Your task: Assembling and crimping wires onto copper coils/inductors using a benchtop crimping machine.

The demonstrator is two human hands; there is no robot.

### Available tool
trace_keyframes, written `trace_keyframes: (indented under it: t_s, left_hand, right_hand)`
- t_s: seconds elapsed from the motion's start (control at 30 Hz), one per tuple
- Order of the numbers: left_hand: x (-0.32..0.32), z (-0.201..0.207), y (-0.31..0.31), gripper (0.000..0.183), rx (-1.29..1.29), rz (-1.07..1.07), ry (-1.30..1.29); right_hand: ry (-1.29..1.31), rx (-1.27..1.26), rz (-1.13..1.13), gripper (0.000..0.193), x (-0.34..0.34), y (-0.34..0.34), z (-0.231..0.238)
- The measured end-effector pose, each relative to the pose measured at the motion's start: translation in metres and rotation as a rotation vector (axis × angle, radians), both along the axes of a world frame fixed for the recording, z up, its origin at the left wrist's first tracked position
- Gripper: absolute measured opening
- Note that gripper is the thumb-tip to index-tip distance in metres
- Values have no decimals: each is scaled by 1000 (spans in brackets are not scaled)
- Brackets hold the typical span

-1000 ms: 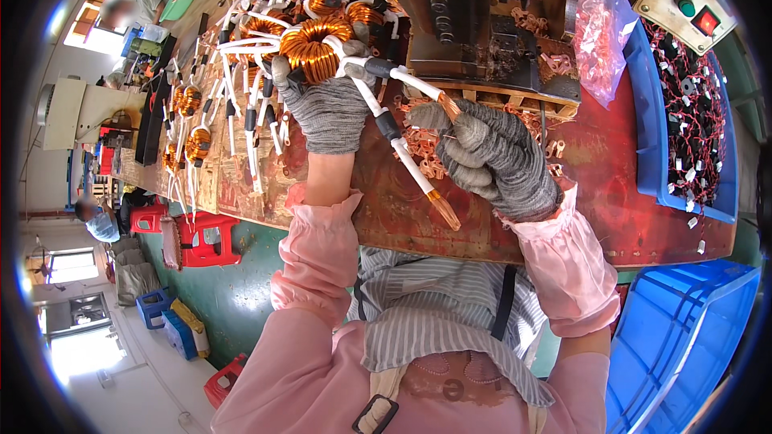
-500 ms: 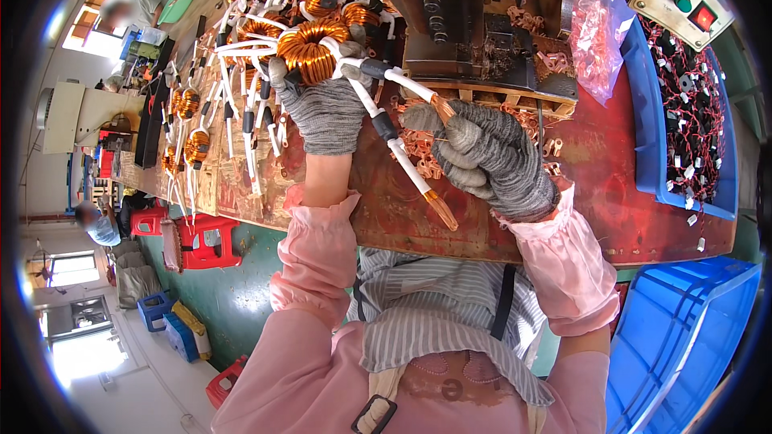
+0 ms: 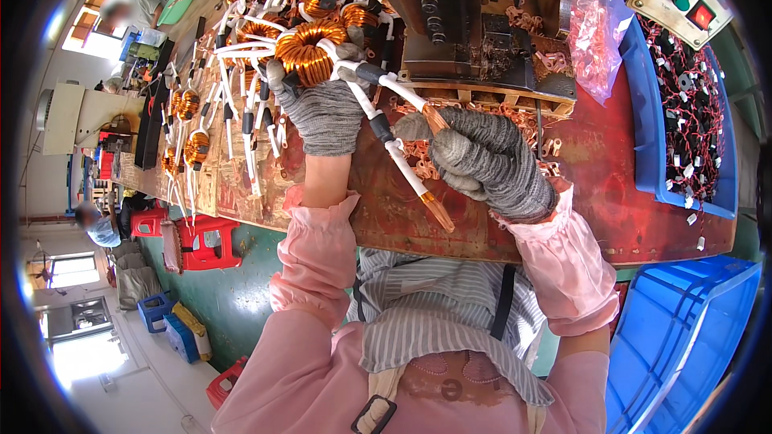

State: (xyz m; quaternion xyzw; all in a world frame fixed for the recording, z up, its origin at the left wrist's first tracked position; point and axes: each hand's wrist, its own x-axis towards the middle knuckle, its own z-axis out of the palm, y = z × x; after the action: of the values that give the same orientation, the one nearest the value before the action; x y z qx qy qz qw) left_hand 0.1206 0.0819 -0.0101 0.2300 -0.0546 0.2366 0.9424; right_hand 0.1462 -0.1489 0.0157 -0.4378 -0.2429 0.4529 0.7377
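Observation:
My left hand (image 3: 323,112), in a grey knit glove, is closed around a copper-wound toroidal coil (image 3: 310,52) at the near side of a heap of similar coils. Two white-sleeved leads (image 3: 386,133) with black bands run from it toward the right and down. In its grey glove, my right hand (image 3: 494,159) pinches the bare copper end (image 3: 435,118) of the upper lead between thumb and fingers. The lower lead's copper end (image 3: 438,211) hangs free over the red tabletop, its strands bunched together. Part of my left fingers is hidden behind the coil.
A dark metal press (image 3: 466,24) stands beyond my hands, with copper terminals (image 3: 422,162) scattered before it. A pink plastic bag (image 3: 595,40), a blue bin (image 3: 648,137) of wired parts and a control box (image 3: 683,0) are at right. A blue crate (image 3: 683,337) sits below the table edge.
My right hand has shifted slightly left along with the lead's copper end. The coil in my left hand has tilted a little, and the free lead has moved slightly left.

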Motion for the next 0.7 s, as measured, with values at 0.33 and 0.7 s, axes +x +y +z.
trace_keyframes:
  t_s: [0.33,0.7]
  left_hand:
    - [-2,4,-1,80,-88,-153,-111]
    - [-3,6,-4,82,-47,-132,-128]
  right_hand:
    - [-146,94,34,30,2,-2,6]
    - [-190,100,60,31,4,-1,9]
